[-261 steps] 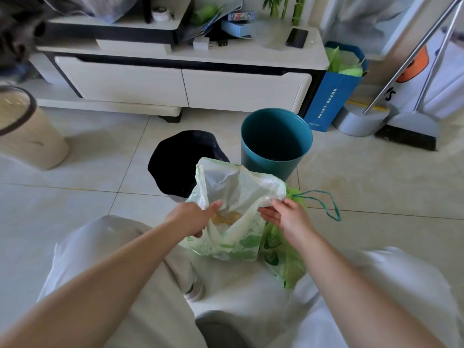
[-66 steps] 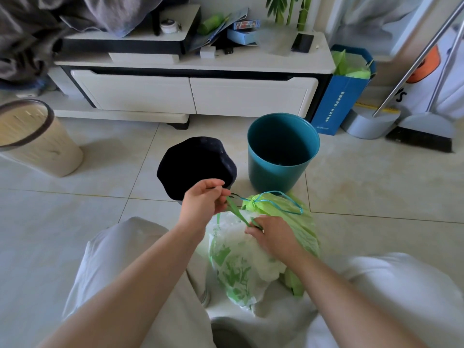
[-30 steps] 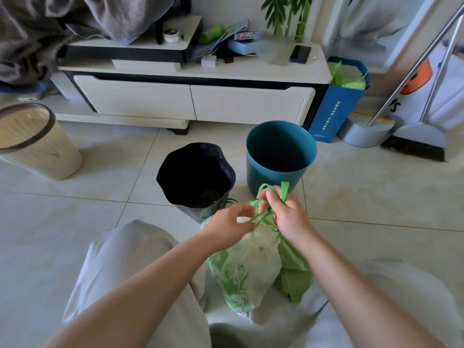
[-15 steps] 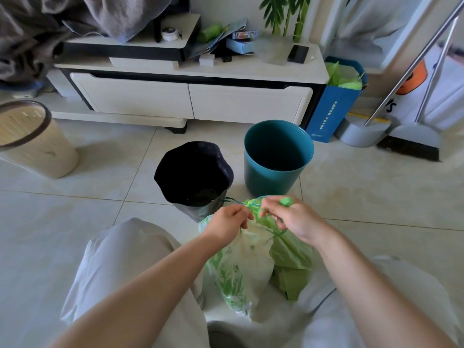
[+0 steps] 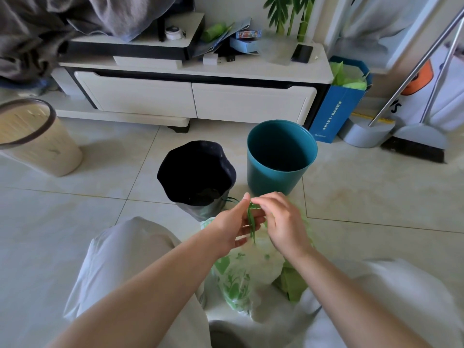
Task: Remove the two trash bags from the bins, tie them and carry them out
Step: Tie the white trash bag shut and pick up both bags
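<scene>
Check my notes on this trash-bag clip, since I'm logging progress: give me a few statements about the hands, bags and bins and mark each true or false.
1. Both hands are at the green drawstring above the bags. True: the left hand and right hand meet there.
2. The teal bin holds a trash bag. False: its inside shows bare, with no liner.
3. The white bag with green print sits on the floor between the person's knees. True.
4. The black-lined bin stands to the right of the teal bin. False: it stands to its left.
5. A broom leans at the right edge of the view. True.
</scene>
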